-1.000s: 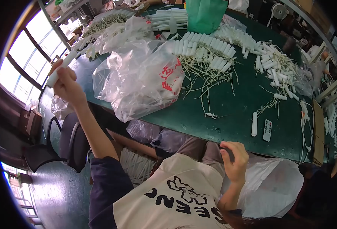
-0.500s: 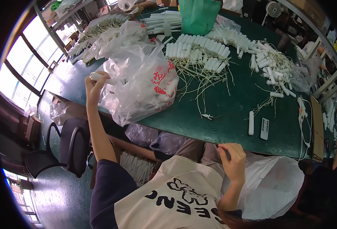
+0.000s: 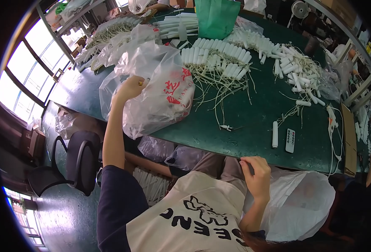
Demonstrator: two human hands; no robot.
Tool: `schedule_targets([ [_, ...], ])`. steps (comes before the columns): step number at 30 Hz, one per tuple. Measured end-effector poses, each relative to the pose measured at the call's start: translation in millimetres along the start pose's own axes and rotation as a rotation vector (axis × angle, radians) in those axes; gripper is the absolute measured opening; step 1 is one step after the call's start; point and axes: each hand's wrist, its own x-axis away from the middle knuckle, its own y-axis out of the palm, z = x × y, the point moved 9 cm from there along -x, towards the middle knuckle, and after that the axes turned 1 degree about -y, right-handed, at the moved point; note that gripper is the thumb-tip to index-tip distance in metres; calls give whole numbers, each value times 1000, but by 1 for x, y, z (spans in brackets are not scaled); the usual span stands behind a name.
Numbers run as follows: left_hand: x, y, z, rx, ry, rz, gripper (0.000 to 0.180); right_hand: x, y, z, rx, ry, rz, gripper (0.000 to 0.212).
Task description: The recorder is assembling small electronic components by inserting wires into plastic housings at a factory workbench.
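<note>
My left hand (image 3: 131, 87) is at the mouth of a clear plastic bag (image 3: 154, 111) with red print, its fingers curled in. A small yellowish spot shows by the fingers; what they hold is mostly hidden. At the table's front edge, my right hand (image 3: 257, 174) rests with bent fingers, thumb and fingertips close together, nothing visible in it. On the green table (image 3: 236, 140), a white tube (image 3: 275, 135) with wires stands near a white remote control (image 3: 290, 140). A small white connector (image 3: 226, 127) with thin leads lies farther left.
Rows of white wired tubes (image 3: 219, 52) lie behind the bag, and a loose heap (image 3: 299, 75) lies at the right. A green bag (image 3: 217, 21) stands at the back. A white plastic bag (image 3: 296, 206) hangs beside my right arm; an office chair (image 3: 82, 155) is at left.
My left hand has moved right, from beside the clear bag to its mouth. The white tube seen in its fingers before no longer shows clearly. My right hand has stayed put.
</note>
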Motion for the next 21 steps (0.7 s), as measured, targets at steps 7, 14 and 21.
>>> schedule_targets([
  [7,-9,23,0,-93,94,-201,36,3,0,5,7,30,-3,6],
  [14,5,17,51,-377,374,-133,26,1,3,5,-7,30,-5,6],
  [21,20,29,148,-22,423,-188,25,4,3,7,-10,37,-10,6],
])
